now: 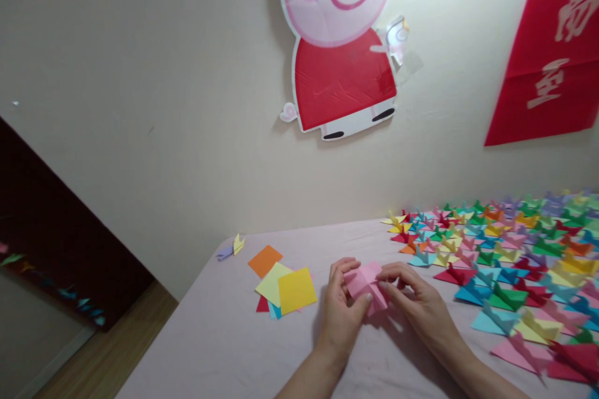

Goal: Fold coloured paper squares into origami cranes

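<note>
A small pink sheet of origami paper (367, 280) with crease lines is held up just above the cloth-covered table. My left hand (342, 302) grips its left side, thumb on the near face and fingers behind. On the right edge, my right hand (414, 293) pinches the paper between thumb and fingers. To the left of my hands lies a loose pile of square papers, with a yellow sheet (297, 290) on top, a pale yellow sheet (272, 283) beneath, and an orange sheet (264, 260) at the back.
Rows of folded paper cranes (510, 296) in many colours cover the table's right side. Two folded pieces, one yellow (238, 244) and one purple (225, 253), sit at the far left corner. The wall behind carries a cartoon pig cutout (344, 84) and a red banner (543, 75).
</note>
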The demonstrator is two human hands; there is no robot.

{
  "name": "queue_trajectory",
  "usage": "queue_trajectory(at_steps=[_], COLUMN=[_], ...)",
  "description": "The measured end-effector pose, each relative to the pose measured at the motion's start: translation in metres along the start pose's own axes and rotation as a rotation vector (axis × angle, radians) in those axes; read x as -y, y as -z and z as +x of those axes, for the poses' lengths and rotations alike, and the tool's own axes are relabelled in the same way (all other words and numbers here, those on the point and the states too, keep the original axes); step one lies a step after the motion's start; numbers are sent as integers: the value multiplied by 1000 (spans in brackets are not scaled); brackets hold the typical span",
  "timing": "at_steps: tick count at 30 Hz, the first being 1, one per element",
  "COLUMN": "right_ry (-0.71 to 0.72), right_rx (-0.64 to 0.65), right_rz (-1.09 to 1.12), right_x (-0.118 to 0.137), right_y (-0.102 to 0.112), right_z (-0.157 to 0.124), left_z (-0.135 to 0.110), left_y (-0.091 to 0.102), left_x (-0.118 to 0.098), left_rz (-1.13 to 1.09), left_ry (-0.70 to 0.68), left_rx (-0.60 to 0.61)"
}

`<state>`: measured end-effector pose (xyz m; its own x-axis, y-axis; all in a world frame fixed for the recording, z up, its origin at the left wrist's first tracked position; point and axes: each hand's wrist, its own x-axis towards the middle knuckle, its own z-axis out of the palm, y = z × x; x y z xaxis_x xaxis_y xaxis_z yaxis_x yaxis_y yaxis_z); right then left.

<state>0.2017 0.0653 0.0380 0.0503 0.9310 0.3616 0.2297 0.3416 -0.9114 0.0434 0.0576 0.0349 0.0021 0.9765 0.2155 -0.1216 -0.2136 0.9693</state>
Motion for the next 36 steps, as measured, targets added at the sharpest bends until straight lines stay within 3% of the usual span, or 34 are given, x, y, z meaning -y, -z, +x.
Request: queue_trajectory(at_steps=[3, 13, 21, 29, 36], right_ry=[20, 76, 82, 57, 122], right_rx=[18, 62, 67, 65, 99], right_rz=[33, 32, 43, 21, -51], right_x=[3, 1, 6, 11, 12], right_y=[-1, 0, -1, -1, -4], right_z=[0, 2, 0, 0, -1], left_z=[1, -1, -1, 0, 3], left_y=[2, 3, 2, 6, 7], left_x=[1, -7, -15, -8, -6], left_rz=[48, 250, 226, 222, 212], left_ry=[-110, -56, -59, -96, -106], left_rx=[53, 13, 12, -11, -33])
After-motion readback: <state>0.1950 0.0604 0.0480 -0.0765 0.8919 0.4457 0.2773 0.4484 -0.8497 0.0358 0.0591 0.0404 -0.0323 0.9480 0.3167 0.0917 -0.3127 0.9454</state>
